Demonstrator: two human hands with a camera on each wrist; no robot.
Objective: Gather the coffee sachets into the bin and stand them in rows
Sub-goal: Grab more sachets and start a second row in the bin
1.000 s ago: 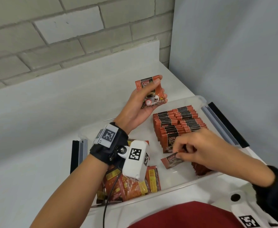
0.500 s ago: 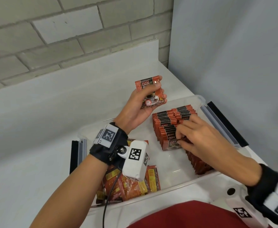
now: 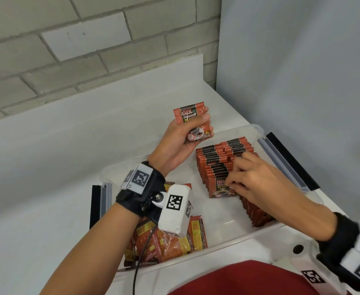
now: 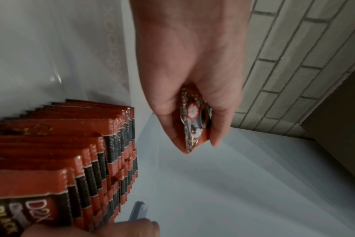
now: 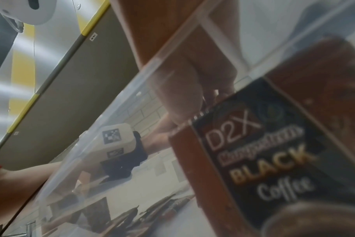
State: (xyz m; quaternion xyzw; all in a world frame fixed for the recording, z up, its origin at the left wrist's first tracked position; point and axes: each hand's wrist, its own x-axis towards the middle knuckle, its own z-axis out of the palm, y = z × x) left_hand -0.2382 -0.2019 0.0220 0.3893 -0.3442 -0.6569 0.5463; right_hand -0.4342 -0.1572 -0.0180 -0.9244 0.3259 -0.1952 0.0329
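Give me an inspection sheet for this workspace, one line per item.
Surface: white counter, clear plastic bin on it.
Job's things: standing rows of sachets at the bin's far right; loose sachets heaped at its near left.
Clutter: nothing seen.
Hands: left hand grips a small stack of sachets above the bin; right hand pinches the top edge of the front sachet of a row.
Cables: black cable hanging from the left wrist camera.
Surroundings: brick wall behind, grey panel to the right.
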